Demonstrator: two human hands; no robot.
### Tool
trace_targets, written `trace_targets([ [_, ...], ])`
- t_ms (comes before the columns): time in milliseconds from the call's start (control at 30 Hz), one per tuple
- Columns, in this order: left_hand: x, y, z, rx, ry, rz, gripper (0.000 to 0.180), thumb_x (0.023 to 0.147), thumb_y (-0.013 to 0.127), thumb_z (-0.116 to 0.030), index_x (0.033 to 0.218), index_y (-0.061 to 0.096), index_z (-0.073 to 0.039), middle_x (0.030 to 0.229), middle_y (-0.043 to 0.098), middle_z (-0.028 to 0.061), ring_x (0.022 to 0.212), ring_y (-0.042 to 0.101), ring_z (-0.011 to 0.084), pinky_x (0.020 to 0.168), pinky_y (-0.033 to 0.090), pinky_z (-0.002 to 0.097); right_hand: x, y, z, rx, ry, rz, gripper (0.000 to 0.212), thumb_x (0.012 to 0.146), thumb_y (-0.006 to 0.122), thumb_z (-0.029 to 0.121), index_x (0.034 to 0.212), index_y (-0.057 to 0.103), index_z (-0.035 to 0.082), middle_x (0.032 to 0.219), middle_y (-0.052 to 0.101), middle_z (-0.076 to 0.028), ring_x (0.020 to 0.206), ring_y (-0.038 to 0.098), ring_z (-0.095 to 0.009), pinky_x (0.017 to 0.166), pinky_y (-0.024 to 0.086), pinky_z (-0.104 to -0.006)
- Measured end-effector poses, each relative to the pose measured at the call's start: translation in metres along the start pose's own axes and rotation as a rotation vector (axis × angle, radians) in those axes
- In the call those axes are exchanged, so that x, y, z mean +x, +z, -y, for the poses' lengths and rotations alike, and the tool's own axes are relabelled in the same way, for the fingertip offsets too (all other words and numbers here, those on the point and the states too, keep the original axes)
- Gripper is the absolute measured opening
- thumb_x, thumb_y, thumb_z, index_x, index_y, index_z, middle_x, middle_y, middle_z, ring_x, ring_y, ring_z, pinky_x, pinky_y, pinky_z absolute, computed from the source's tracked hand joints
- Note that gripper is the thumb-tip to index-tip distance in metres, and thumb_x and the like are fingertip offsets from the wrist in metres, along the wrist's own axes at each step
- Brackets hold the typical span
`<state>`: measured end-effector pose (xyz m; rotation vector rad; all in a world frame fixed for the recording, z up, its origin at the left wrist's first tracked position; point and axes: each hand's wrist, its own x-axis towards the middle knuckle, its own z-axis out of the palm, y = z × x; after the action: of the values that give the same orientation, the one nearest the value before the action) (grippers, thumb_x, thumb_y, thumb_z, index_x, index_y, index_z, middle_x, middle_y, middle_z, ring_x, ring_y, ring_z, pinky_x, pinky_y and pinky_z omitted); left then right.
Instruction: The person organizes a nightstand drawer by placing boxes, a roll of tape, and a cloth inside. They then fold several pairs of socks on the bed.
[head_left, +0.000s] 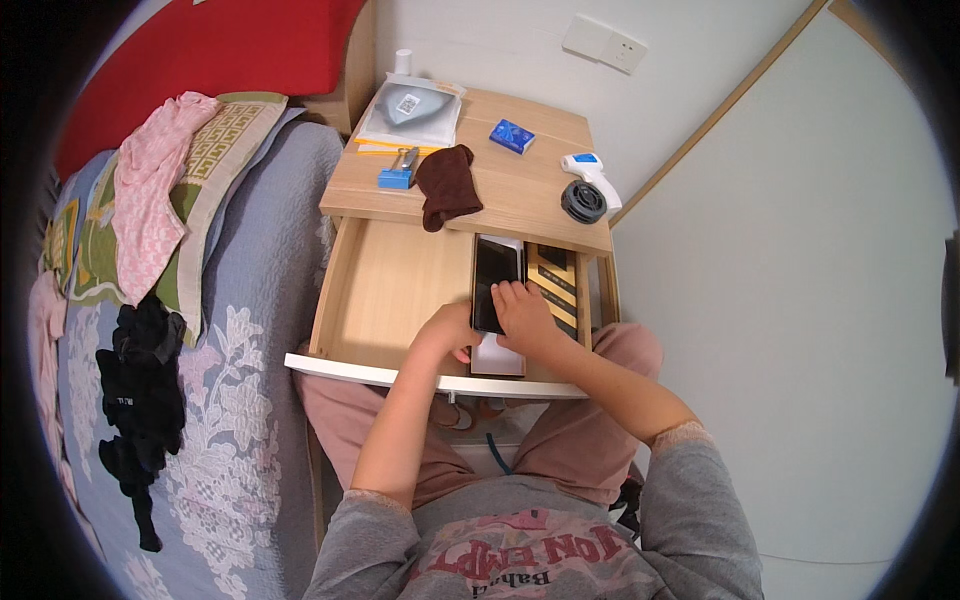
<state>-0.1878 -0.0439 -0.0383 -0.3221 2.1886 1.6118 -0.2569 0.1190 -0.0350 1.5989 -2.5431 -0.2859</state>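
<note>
An open narrow box with a white inside (pixel 498 356) lies in the pulled-out drawer. Over its far part is a flat, black, phone-like slab (pixel 492 262), which covers much of the interior. My right hand (pixel 527 318) is on the slab's right side, fingers bent over its surface. At the slab's lower left edge, my left hand (pixel 446 332) is curled closed, with some fingertips hidden. Right of the open box, a gold and black patterned box (pixel 553 272) lies in the drawer, partly behind my right hand.
The wooden drawer (pixel 395 280) extends above my lap from a nightstand (pixel 545 175). On top are a brown cloth (pixel 449 187), blue clip (pixel 396 178), clear pouch (pixel 425 120), blue packet (pixel 511 136), white thermometer gun (pixel 592 178) and black round object (pixel 583 202). A bed (pixel 250 290) stands left.
</note>
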Motion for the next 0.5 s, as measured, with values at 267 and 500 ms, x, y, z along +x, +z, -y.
trace_targets([
  [267,0.008,0.001,0.007,-0.012,-0.017,0.053,0.048,0.071,0.060,0.007,0.117,0.046,0.007,0.077,0.063,0.0176,0.059,0.066,0.0242,0.048,0.057,0.0333,-0.004,0.011,0.002,0.081,0.044,0.021,0.068,0.065,0.071,0.029,0.123,0.051,-0.002,0.126,0.051,-0.021,0.109,0.052,-0.033,0.102,0.033,-0.0480],
  [500,0.010,0.000,0.006,0.057,0.016,-0.035,0.036,0.070,0.060,0.006,0.104,0.050,0.011,0.076,0.063,0.0224,0.056,0.066,0.0266,0.045,0.055,0.0342,0.001,0.022,0.004,0.171,0.146,-0.079,0.055,0.068,0.070,0.019,0.117,0.056,0.000,0.121,0.056,-0.018,0.110,0.054,-0.030,0.100,0.036,-0.0480],
])
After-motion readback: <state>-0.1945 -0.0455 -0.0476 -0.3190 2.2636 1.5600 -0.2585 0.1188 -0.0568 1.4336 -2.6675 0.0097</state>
